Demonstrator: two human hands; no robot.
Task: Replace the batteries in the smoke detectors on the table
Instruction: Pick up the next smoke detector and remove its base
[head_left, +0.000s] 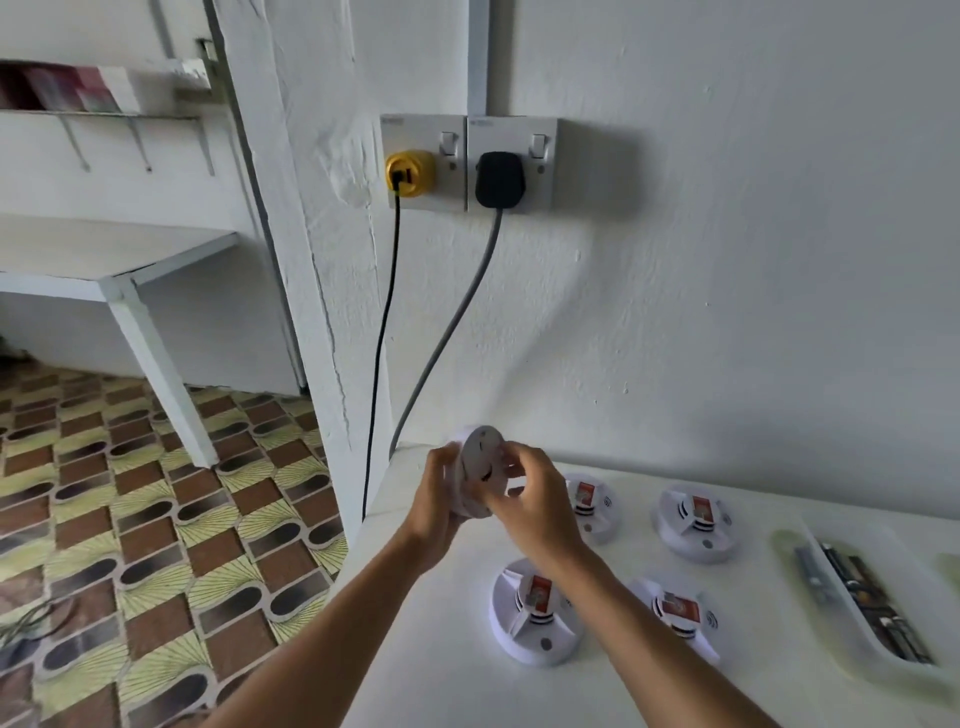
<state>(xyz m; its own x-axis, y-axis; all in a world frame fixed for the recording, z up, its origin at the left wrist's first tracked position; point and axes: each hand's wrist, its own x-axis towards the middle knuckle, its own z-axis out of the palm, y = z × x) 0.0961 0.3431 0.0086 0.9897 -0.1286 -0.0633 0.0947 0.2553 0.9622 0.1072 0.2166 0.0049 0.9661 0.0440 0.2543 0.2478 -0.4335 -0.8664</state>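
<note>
I hold a white round smoke detector (480, 465) up on edge above the table's far left corner, its grey back plate facing me. My left hand (439, 493) grips its left rim. My right hand (524, 493) grips the back plate from the right. Several more white smoke detectors lie on the white table (441, 649), each with a red label: one (535, 610) near my right wrist, one (675, 616) beside my right forearm, one (592, 506) partly behind my right hand, one (693, 522) further right.
A clear tray (862, 597) with batteries lies at the table's right end. Two wall sockets carry a yellow plug (409, 172) and a black plug (500, 179), their cables hanging down behind the table's left corner. Patterned floor tiles and a white bench lie to the left.
</note>
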